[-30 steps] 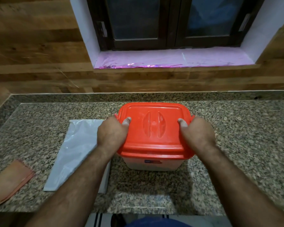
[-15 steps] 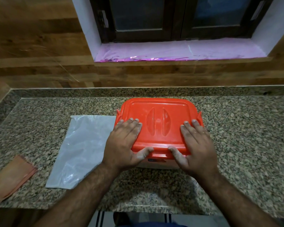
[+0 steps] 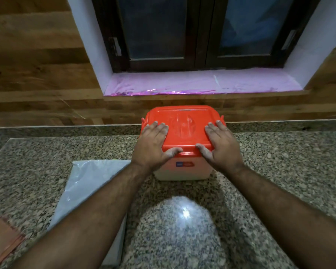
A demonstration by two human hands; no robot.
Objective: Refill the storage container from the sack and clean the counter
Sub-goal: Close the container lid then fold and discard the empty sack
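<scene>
A white storage container (image 3: 182,171) with a red lid (image 3: 182,117) stands on the granite counter (image 3: 279,171) near the back wall. My left hand (image 3: 153,144) lies flat on the lid's left side, fingers straight, thumb along the front rim. My right hand (image 3: 219,144) lies flat on the lid's right side in the same way. A flat, empty-looking white plastic sack (image 3: 85,187) rests on the counter to the left of the container, partly under my left forearm.
A folded orange cloth (image 3: 2,239) sits at the counter's front left corner. Behind the counter are a wood-panelled wall and a window with a pink-lined sill (image 3: 202,82). A bright light reflection shows on the granite in front of the container.
The container now sits farther back toward the wall, with both hands still flat on its lid. One second ago the hands gripped the lid's sides.
</scene>
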